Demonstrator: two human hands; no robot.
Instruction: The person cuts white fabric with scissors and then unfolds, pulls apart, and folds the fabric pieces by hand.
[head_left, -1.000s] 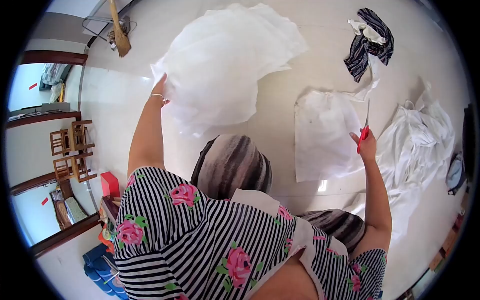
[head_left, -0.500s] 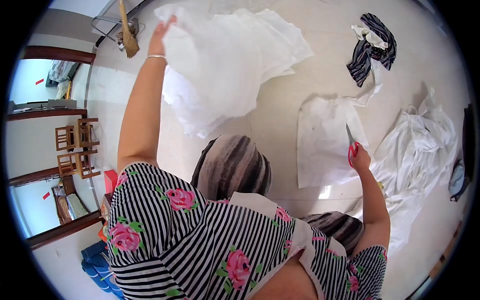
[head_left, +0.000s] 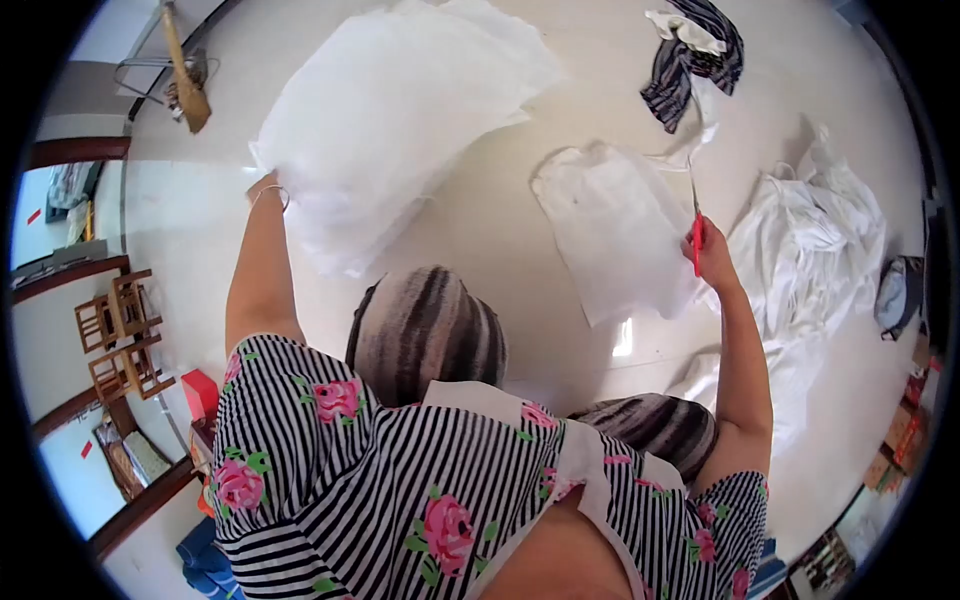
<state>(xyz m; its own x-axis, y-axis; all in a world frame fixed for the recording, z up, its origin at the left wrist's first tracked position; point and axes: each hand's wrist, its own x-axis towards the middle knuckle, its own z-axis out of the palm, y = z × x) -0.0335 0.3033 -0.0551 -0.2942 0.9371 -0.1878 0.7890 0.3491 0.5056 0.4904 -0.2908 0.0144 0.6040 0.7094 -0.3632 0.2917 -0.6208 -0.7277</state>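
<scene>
A large sheer white cloth [head_left: 390, 110] spreads over the floor at the upper left. My left hand [head_left: 266, 190] grips its lower left corner, fingers closed and partly hidden. On the right, my right hand [head_left: 708, 250] is closed around red-handled scissors [head_left: 697, 235], whose blades point away from me. Just left of the scissors lies a smaller white cloth piece [head_left: 620, 225], joined at its top by a narrow strip. A crumpled white cloth heap [head_left: 815, 235] rests to the right of my right hand.
Dark striped fabric [head_left: 672, 80] lies at the top right. A broom [head_left: 190, 95] leans at the upper left, with wooden chairs [head_left: 125, 310] below it. A red box [head_left: 200, 394] stands at the lower left. Cardboard boxes [head_left: 905, 430] are at the right edge.
My left hand rose with the cloth's corner, then came back down toward me, and the cloth spread out. The scissors moved with my right hand. The whole view has shifted.
</scene>
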